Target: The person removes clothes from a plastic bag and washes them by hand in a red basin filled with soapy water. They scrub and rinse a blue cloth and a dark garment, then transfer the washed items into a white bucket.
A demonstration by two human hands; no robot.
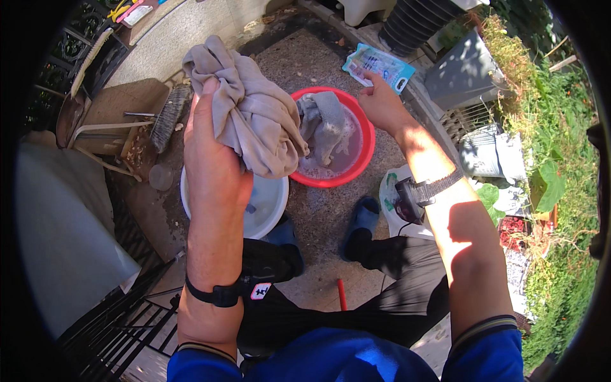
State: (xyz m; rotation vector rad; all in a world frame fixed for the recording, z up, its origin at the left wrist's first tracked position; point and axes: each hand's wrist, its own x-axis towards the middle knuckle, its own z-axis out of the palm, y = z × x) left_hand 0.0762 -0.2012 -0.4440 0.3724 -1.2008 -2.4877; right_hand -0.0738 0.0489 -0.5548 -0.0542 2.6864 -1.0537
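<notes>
A bunched beige-grey cloth (260, 112) is gripped in my left hand (210, 153), with my thumb pressed against its folds. It is held up above a white basin (258, 235), which it and my forearm partly cover. Just right of it, a red basin (366, 143) holds cloudy, sudsy water and a wet grey cloth (329, 114). My right hand (385, 109) is by that basin's right rim, index finger extended and the other fingers curled. Its fingertip overlaps a blue-and-clear plastic packet (382, 67) bearing writing; whether they touch is unclear.
A brush head (169, 117), a wooden dustpan-like box and a clear cup (161, 177) lie at left. A white plastic bag (394, 188) sits by my right foot. Grey planters (463, 71) and plants line the right side. A low wall (167, 43) curves behind.
</notes>
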